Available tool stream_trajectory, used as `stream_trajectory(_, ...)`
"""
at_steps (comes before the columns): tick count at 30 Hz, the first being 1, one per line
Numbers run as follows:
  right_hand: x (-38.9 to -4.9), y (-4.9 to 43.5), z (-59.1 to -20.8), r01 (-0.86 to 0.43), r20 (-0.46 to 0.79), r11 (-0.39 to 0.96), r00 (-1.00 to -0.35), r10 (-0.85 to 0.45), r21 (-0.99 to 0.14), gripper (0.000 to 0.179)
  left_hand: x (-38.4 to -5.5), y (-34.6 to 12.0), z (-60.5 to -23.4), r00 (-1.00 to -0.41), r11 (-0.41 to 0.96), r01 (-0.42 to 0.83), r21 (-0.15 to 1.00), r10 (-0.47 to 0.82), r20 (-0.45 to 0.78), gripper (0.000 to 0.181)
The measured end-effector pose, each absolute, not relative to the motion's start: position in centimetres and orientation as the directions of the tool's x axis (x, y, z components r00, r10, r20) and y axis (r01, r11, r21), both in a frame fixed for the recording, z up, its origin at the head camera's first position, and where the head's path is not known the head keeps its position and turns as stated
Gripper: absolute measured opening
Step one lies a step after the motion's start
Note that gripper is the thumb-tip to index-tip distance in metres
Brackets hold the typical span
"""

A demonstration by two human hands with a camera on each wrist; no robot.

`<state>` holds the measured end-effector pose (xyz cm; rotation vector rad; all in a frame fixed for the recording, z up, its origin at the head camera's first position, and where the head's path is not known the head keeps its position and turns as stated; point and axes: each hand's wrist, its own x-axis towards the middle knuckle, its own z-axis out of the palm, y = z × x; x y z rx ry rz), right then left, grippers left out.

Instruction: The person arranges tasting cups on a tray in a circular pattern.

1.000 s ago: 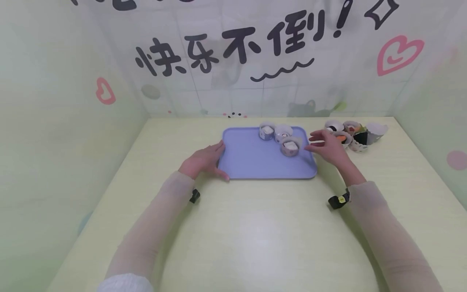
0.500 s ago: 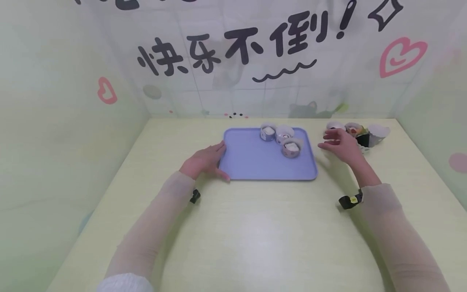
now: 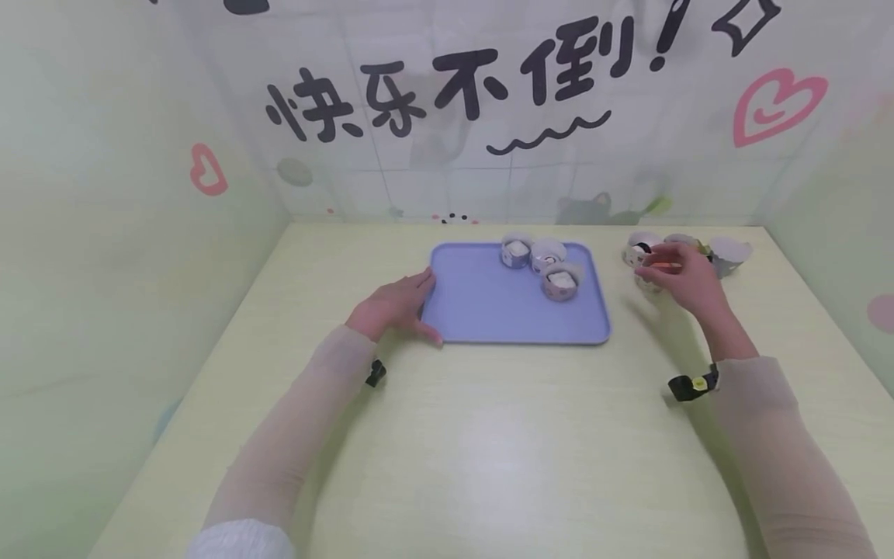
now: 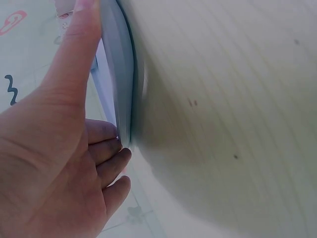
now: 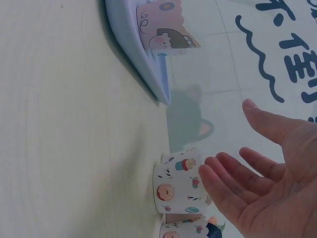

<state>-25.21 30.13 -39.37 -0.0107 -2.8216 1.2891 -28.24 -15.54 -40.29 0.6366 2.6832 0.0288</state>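
Note:
My left hand [image 3: 396,304] rests against the left end of a blue tray [image 3: 489,310]. Its thumb lies along the front corner and its fingers touch the side rim [image 4: 124,89]. Several small printed paper cups stand at the tray's back right; the nearest cup [image 3: 560,289] holds something white. To the right of the tray, my right hand [image 3: 687,279] hovers over another group of paper cups, fingers loosely spread and holding nothing. Under its fingertips is a cup [image 5: 178,188] with a doughnut print, something orange showing inside in the head view. The hand partly hides this group.
At the far right of the group a taller pale paper cup [image 3: 729,255] leans outward. Behind the table [image 3: 475,435] stands a wall [image 3: 447,186] with dark lettering, and side walls close in left and right. Each wrist wears a black camera [image 3: 691,386].
My right hand has moved right, away from the tray, and over the group of cups beside it. The left hand stays at the tray, which has not moved.

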Motion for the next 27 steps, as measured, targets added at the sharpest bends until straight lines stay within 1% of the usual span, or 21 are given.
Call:
stream_trajectory(5, -25.3, 31.0, -39.6, -0.044, 0.088, 0.63, -0.995, 0.038, -0.775, 0.061, -28.2, -15.6, -40.3, -0.827, 0.897, 0.427, 0.11, 0.437, -0.353, 0.135)
stream_trajectory(8, -25.2, 31.4, -39.6, -0.041, 0.095, 0.634, -0.994, 0.051, -0.773, 0.062, -28.2, -15.6, -40.2, -0.83, 0.898, 0.426, 0.113, 0.437, -0.346, 0.135)
stream_trajectory(15, -24.6, 31.6, -39.4, 0.006, 0.075, 0.616, -0.992, 0.105, -0.788, 0.07, -28.1, -15.6, -40.0, -0.829, 0.897, 0.426, 0.117, 0.439, -0.347, 0.135)
stream_trajectory(21, -24.4, 31.9, -39.8, 0.054, 0.068, 0.619, -0.983, 0.171, -0.784, 0.072, -28.0, -15.5, -40.0, -0.829, 0.896, 0.428, 0.118, 0.441, -0.344, 0.135)
stream_trajectory(27, -24.4, 32.1, -40.1, 0.09, 0.041, 0.602, -0.979, 0.199, -0.794, 0.073, -28.1, -15.6, -40.2, -0.829, 0.898, 0.423, 0.122, 0.438, -0.347, 0.135)
